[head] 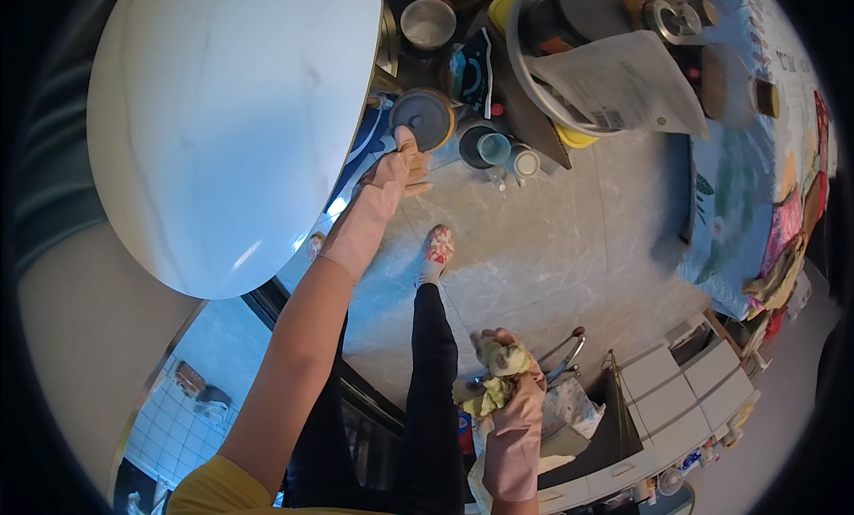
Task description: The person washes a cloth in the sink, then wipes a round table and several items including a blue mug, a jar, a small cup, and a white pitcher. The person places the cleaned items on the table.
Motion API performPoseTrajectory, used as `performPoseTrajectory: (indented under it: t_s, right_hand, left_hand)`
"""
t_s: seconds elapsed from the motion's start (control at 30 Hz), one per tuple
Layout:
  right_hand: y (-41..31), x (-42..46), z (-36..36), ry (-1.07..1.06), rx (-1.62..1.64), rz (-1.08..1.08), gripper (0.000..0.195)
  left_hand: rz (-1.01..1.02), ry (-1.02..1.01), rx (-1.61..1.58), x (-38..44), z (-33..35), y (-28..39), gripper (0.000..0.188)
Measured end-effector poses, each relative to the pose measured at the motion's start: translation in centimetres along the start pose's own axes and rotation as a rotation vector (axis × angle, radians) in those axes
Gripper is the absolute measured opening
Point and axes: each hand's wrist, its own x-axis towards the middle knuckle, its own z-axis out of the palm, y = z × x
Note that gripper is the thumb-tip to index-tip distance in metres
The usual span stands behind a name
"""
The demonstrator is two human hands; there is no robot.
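My left hand (403, 165), in a pink rubber glove, reaches to a dark round lid (419, 118) with a centre knob and a yellowish rim. The thumb lies against the lid's near edge while the other fingers are spread; whether it grips the lid, I cannot tell. Low in the view, my right hand (520, 375), gloved alike, is closed around a crumpled yellow-green cloth (497, 365). Beside the lid's right side stand a light-blue cup (494, 148) and a white-topped container (526, 163).
A marbled white oval table (233, 128) fills the upper left. At the upper right, a large basin (517, 55) holds a pale plastic packet (620, 81). A metal bowl (428, 23) stands near the table. White drawers (667, 395) line the lower right.
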Motion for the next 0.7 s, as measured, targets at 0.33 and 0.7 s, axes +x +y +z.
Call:
performPoseTrajectory:
  t_s: [0.33,0.7]
  right_hand:
    - [-0.9,2.8,1.8,-0.014,-0.222,-0.106,0.030]
    - [-9.9,-3.5,16.6,-0.413,-1.428,-1.300,0.045]
  left_hand:
    - [0.443,0.303,1.382,3.8,-3.6,-3.4,0.044]
    - [0.092,-0.182,0.542,-19.9,3.3,1.7,0.052]
